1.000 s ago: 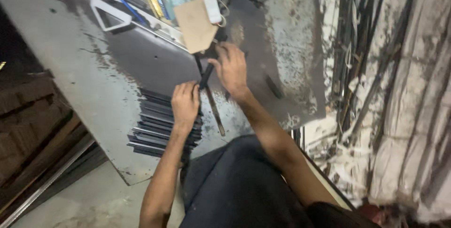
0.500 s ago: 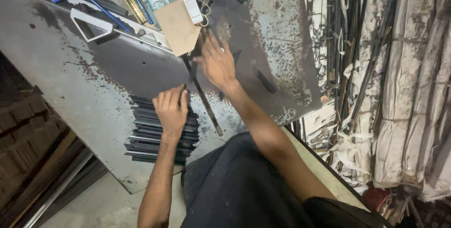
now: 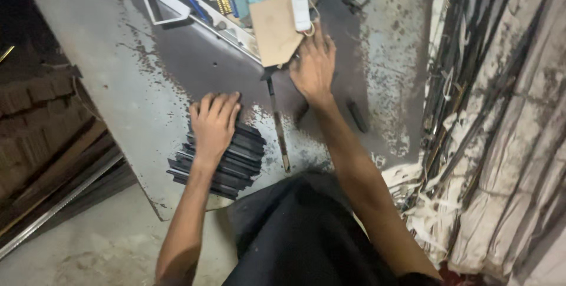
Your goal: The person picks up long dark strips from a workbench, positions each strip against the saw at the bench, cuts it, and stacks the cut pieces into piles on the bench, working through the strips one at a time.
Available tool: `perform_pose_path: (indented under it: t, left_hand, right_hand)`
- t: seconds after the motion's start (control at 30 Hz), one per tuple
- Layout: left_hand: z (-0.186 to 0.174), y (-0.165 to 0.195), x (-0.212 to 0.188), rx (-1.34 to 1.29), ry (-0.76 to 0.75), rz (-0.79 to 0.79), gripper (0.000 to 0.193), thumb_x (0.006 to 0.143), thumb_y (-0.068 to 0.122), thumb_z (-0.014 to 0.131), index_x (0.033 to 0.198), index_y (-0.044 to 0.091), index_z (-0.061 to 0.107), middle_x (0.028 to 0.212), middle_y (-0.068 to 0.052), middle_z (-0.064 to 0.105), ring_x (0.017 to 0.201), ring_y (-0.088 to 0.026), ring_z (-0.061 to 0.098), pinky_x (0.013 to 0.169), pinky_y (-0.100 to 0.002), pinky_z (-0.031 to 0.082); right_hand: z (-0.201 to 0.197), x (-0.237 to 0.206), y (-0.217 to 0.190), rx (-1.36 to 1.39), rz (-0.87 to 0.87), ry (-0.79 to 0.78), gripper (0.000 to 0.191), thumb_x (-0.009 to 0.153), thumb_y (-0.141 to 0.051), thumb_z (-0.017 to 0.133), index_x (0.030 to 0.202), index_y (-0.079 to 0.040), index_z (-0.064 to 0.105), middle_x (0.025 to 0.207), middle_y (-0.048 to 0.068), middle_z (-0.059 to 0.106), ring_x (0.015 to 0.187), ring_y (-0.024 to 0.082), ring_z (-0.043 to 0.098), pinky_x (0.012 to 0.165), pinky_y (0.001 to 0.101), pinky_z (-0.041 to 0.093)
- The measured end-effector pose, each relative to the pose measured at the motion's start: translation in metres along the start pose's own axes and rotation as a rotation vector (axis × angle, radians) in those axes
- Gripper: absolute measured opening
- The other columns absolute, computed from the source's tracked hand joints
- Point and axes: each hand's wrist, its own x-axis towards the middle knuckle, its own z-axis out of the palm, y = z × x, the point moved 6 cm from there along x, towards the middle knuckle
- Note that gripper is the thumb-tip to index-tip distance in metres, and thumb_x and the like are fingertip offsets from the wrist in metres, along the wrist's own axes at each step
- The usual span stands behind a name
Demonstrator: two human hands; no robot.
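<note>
Reaching farther now, right hand [image 3: 313, 65] lies flat, fingers spread, touching the cardboard [image 3: 276, 34]; left hand [image 3: 213, 124] stays palm-down, open, on the strips [image 3: 236, 159].

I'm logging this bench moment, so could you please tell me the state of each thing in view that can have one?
Left hand: palm down, flat on the stack.
Stack of dark metal strips: lying flat, fanned unevenly.
Right hand: fingers spread, pressed on the table by the cardboard.
Cardboard piece: lying flat.
Long thin metal bar: lying loose between the hands.
Metal table: stained, worn.
</note>
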Motion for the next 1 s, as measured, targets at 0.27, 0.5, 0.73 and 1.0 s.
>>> perform_pose_path:
  t: [0.27, 0.5, 0.73, 1.0]
  left_hand:
    - [0.004, -0.020, -0.039, 0.266, -0.327, 0.078, 0.035, 0.092, 0.030, 0.068, 0.126, 0.024, 0.070, 0.144, 0.002, 0.060, 0.136, -0.026, 0.052, 0.103, -0.049, 0.041]
    - [0.008, -0.016, -0.035, 0.324, -0.344, 0.234, 0.036, 0.086, 0.030, 0.068, 0.121, 0.021, 0.069, 0.138, -0.002, 0.060, 0.130, -0.027, 0.052, 0.103, -0.053, 0.041]
    - [0.033, 0.007, -0.064, 0.421, -0.416, 0.478, 0.040, 0.083, 0.019, 0.065, 0.122, 0.020, 0.063, 0.132, 0.002, 0.062, 0.128, -0.021, 0.054, 0.105, -0.045, 0.044]
    - [-0.009, 0.065, -0.091, 0.088, -0.114, 0.355, 0.029, 0.085, 0.007, 0.066, 0.114, 0.008, 0.069, 0.106, -0.007, 0.075, 0.094, -0.024, 0.068, 0.082, -0.043, 0.052]
  right_hand:
    - [0.015, 0.000, -0.005, -0.088, 0.122, 0.003, 0.069, 0.081, -0.010, 0.073, 0.147, -0.002, 0.056, 0.160, 0.013, 0.047, 0.158, 0.026, 0.031, 0.125, 0.0561, 0.025]
    - [-0.015, -0.050, 0.004, -0.001, -0.012, -0.074, 0.074, 0.093, -0.044, 0.069, 0.152, -0.006, 0.049, 0.162, 0.011, 0.040, 0.155, 0.035, 0.024, 0.120, 0.0607, 0.022]
    - [-0.020, -0.206, 0.039, -0.102, 0.045, -0.123, 0.079, 0.096, -0.059, 0.054, 0.156, -0.009, 0.044, 0.170, 0.006, 0.028, 0.158, 0.030, 0.020, 0.123, 0.0548, 0.020]
    - [-0.089, -0.239, -0.004, 0.239, -0.091, 0.209, 0.056, 0.104, -0.044, 0.061, 0.151, -0.016, 0.056, 0.161, 0.011, 0.048, 0.156, 0.030, 0.037, 0.123, 0.0524, 0.029]
